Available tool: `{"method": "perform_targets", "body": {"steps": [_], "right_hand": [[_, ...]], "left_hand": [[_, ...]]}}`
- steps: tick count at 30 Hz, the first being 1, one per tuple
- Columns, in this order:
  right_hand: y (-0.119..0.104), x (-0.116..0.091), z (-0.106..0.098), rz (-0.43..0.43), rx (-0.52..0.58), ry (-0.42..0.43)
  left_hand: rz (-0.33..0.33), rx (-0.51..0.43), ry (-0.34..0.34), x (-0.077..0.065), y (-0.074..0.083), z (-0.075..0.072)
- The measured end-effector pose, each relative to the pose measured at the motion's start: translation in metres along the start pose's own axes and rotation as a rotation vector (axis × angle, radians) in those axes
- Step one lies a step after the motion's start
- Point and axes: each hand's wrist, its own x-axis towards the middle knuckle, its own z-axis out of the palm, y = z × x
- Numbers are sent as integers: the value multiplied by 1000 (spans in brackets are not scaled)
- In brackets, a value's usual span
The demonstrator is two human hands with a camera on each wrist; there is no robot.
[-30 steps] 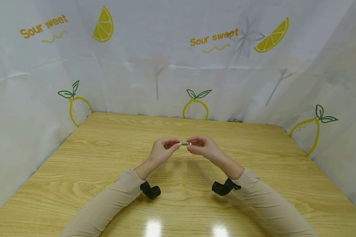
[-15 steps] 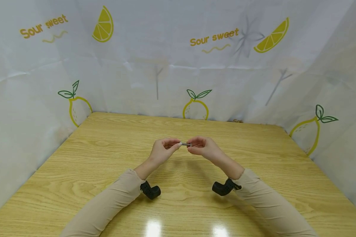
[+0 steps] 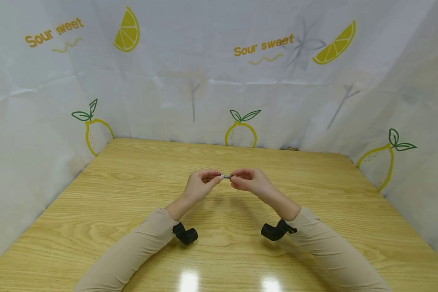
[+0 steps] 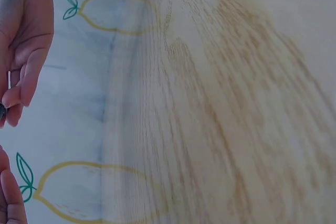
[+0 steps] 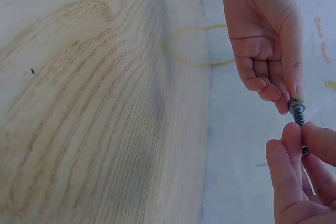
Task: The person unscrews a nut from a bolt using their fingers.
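A small threaded metal bolt is held level above the table between the two hands. The left hand pinches its left end, where a round metal collar shows beside the thumb in the right wrist view. At the other end, the right hand has thumb and fingertips closed around the bolt. A wider metal piece shows just behind those fingertips; whether it is a nut or the bolt's head I cannot tell. In the left wrist view the right hand is at upper left, the bolt mostly out of frame.
The wood-grain table spreads beneath both arms. Behind it and at both sides hangs a pale curtain with lemon prints. Black wrist devices sit under the beige sleeves.
The right fingertips, spread apart around the bolt's right end earlier, have closed in and now cover that end. The left hand and both arms keep their places.
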Motion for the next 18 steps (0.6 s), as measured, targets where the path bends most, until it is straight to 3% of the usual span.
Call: {"method": "perform_targets", "body": {"steps": [6,18], "right_hand": [[2,-1,-1,-43,-46,3],[-3,3,1,47,45,-36]], "left_hand": [[-20,-12,-2,0,2,0],[-21,-7,-1,1,2,0]]}}
